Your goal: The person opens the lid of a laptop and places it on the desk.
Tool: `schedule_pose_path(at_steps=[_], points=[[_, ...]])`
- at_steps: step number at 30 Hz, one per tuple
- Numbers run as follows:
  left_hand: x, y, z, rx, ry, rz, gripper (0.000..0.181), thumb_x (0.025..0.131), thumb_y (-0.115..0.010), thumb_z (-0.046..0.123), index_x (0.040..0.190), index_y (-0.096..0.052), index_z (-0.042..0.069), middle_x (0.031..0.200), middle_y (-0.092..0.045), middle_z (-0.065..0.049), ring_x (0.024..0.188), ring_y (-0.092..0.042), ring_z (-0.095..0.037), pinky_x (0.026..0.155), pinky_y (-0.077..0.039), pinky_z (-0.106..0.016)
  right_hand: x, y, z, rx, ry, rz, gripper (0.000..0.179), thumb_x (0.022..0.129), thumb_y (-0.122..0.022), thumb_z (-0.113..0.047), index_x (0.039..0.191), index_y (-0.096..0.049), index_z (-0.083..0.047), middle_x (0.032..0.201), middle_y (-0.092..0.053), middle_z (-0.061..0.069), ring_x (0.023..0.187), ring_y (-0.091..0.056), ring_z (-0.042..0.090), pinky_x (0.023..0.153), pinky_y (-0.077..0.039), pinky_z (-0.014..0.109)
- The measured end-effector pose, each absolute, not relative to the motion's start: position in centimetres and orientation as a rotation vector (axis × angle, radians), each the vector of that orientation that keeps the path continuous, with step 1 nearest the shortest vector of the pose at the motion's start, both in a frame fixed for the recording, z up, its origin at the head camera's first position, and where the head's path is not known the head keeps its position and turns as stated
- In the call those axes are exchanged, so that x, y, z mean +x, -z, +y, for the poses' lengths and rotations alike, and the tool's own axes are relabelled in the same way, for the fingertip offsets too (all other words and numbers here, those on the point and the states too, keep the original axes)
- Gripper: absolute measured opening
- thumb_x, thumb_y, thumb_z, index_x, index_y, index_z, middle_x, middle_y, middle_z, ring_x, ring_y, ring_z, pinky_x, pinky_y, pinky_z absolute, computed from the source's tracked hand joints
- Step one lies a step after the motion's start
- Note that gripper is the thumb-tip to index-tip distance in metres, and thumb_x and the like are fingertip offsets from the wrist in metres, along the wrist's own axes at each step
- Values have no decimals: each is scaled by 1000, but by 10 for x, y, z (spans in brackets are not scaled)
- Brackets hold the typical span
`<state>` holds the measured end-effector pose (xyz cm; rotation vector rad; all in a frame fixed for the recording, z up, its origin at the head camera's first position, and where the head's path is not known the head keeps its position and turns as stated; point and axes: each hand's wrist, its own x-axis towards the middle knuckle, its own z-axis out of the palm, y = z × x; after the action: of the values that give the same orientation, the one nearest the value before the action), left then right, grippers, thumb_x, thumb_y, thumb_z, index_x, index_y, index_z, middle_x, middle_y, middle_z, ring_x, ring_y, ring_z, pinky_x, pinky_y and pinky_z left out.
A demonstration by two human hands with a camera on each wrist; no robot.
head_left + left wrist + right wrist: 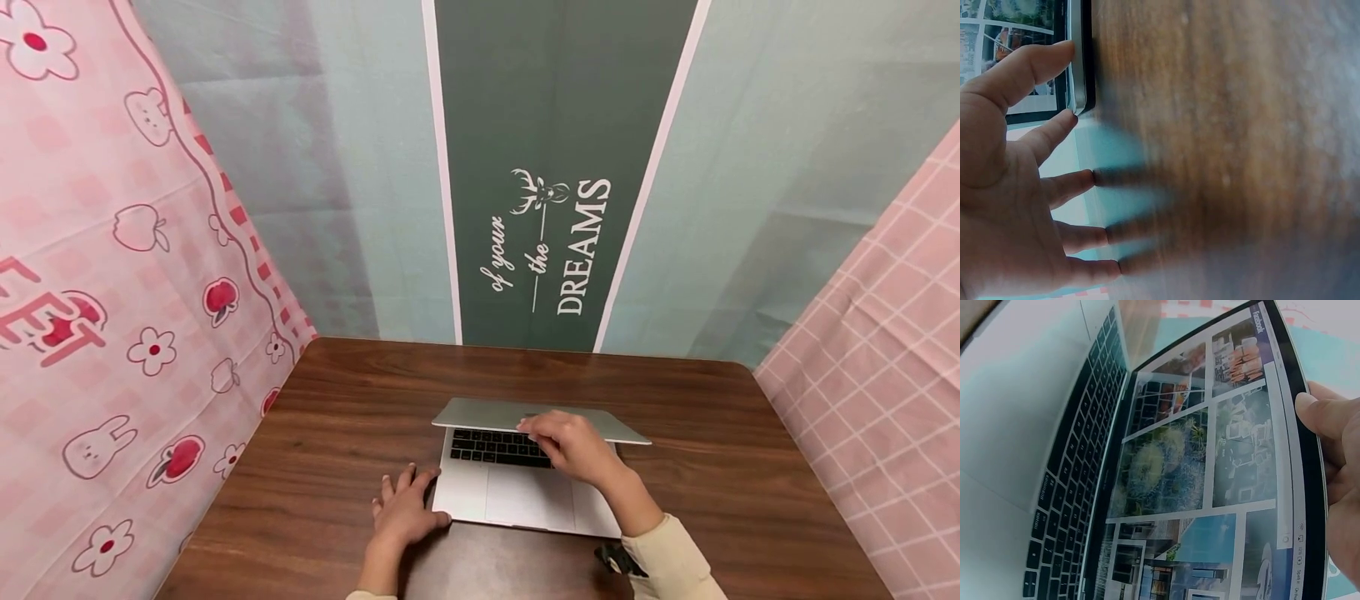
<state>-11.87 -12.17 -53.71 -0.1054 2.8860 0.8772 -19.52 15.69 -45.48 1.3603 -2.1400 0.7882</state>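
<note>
A silver laptop (525,496) lies on the wooden table, its lid (480,412) tilted forward low over the black keyboard (1079,440). My right hand (573,446) pinches the lid's top edge, thumb on the screen side and fingers behind it, as the right wrist view shows. The lit screen (1166,456) displays a page of several photos. At the laptop's front left corner is my left hand (405,508), fingers spread and straight. Its thumb (1054,59) and index fingertip touch the laptop's side edge, with the other fingertips toward the tabletop.
The brown wooden table (360,392) runs back to a green and grey curtain (555,100) with white lettering. Pink patterned cloth (150,292) hangs on the left, and pink checked cloth (885,350) on the right. A dark band (618,558) sits by the right sleeve.
</note>
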Motion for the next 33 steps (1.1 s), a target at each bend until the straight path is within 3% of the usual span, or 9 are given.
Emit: schedule_pose_path(at_steps=[8,14,22,33], points=[[-119,538,-121,-119,-881,2877,72,59,-79,34,126,-57,20,139,-37,-19,125,-17,-58,88,-15,-75,-209,447,159,1343,-838,-2149,27,72,-68,12,94,-71,-3,92,-69,6,76,-64,16,55,-45,23],[-120,539,-121,-125,-871,2874,72,59,-80,34,126,-57,20,139,-37,-19,125,-17,-58,88,-15,-75,-215,438,159,1303,-833,-2222,27,73,-66,12,95,-71,-3,91,-69,4,76,-64,14,58,-47,25],[-121,537,-121,-123,-881,2888,72,58,-79,34,125,-57,20,139,-37,-19,125,-17,-59,88,-15,-75,-225,425,160,1218,-888,-2345,23,79,-65,9,97,-71,-4,92,-69,4,58,-48,2,51,-40,22],[-119,538,-120,-117,-898,2896,71,57,-80,33,124,-58,20,138,-38,-19,123,-19,-59,87,-16,-76,-235,417,161,1142,-944,-2489,20,84,-63,4,100,-71,-5,88,-69,4,48,-38,-1,49,-38,24]])
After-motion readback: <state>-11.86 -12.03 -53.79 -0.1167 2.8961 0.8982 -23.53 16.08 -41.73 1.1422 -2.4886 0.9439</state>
